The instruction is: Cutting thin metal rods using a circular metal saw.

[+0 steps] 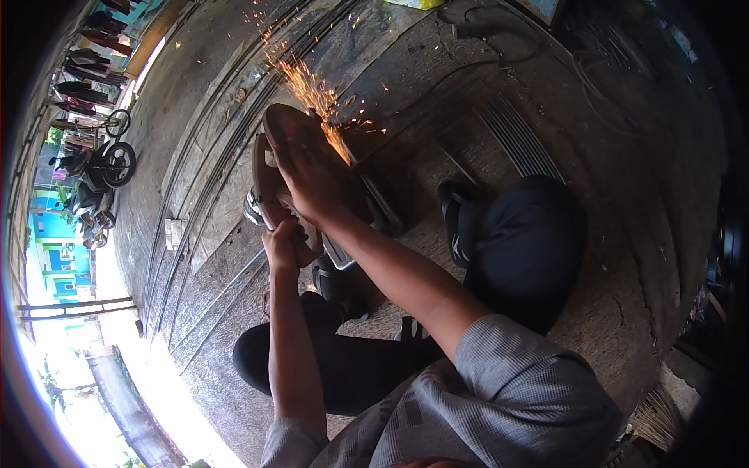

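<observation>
A chop saw point(320, 140) with a broad round brown guard stands on the floor in front of my crossed legs. My left hand point(287, 245) is closed around its handle, the fingers wrapped over the grip. Higher up, my right hand point(310, 186) lies against the side of the saw with its fingers stretched out. Orange sparks point(314, 90) shoot from beyond the guard, away from me and to the left. The blade and the place where it meets the metal are hidden behind the guard and my hands.
Long thin metal rods point(187, 187) run along the floor at left. A row of cut bars point(521, 140) lies at right, beyond my knee point(530, 242). Cables curve across the far floor. Parked motorcycles point(94, 175) and hanging clothes stand at far left; broom bristles point(658, 417) show at lower right.
</observation>
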Tool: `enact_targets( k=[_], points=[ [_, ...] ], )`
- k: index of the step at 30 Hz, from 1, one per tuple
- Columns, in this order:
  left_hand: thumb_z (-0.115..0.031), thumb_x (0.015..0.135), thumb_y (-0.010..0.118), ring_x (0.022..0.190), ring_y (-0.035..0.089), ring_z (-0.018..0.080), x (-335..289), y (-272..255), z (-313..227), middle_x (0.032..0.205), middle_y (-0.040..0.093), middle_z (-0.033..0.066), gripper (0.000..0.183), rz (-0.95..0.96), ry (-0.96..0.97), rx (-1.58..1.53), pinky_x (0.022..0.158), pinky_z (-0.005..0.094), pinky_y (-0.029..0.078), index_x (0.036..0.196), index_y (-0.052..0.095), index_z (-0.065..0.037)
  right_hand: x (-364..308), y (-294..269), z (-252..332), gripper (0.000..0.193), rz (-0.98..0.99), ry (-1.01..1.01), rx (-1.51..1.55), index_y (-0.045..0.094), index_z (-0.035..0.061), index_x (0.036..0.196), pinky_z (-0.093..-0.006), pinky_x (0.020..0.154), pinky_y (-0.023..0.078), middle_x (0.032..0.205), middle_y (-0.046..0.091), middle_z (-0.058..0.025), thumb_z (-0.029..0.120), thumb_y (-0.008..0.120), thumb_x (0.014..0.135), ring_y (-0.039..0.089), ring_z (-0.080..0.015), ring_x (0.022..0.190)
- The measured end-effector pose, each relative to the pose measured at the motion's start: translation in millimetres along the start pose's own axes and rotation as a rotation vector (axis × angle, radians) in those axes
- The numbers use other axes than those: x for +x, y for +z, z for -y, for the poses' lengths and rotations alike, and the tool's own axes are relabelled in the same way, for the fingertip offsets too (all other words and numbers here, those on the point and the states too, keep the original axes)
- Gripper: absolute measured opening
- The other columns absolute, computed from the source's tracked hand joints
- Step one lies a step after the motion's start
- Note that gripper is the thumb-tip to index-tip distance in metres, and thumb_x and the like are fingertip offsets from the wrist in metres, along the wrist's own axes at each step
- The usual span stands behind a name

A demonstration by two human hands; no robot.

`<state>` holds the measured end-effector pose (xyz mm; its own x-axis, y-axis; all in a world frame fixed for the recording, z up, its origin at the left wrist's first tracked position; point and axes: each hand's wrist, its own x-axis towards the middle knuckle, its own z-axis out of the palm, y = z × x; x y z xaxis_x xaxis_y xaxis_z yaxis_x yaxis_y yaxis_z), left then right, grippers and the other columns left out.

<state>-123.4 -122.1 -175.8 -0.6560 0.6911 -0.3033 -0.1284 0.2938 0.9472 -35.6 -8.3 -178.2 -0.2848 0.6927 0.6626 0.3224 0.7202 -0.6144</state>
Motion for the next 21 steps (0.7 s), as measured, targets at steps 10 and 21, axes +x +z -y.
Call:
enact_targets(
  k=[10, 21],
  points=[
    [-0.015, 0.071, 0.061, 0.06, 0.06, 0.0182, 1, 0, 1, 0.072, 0.06, 0.009, 0.031, -0.016, -0.001, 0.028, 0.056, 0.0295, 0.05, 0.095, 0.06, 0.004, -1, -2, 1, 0.06, 0.02, 0.014, -0.038, 0.039, 0.0032, 0.134, -0.0409, 0.089, 0.049, 0.128, 0.045, -0.0241, 0.007, 0.056, 0.076, 0.051, -0.0412, 0.11],
    [-0.013, 0.071, 0.059, 0.06, 0.06, 0.0175, -5, 6, -6, 0.071, 0.061, 0.0094, 0.028, -0.023, 0.023, 0.031, 0.056, 0.0286, 0.048, 0.093, 0.06, 0.004, -4, 5, -2, 0.056, -0.002, 0.013, -0.004, 0.04, 0.0037, 0.133, -0.0432, 0.092, 0.047, 0.131, 0.043, -0.0255, 0.009, 0.054, 0.079, 0.051, -0.0427, 0.111]
  ],
)
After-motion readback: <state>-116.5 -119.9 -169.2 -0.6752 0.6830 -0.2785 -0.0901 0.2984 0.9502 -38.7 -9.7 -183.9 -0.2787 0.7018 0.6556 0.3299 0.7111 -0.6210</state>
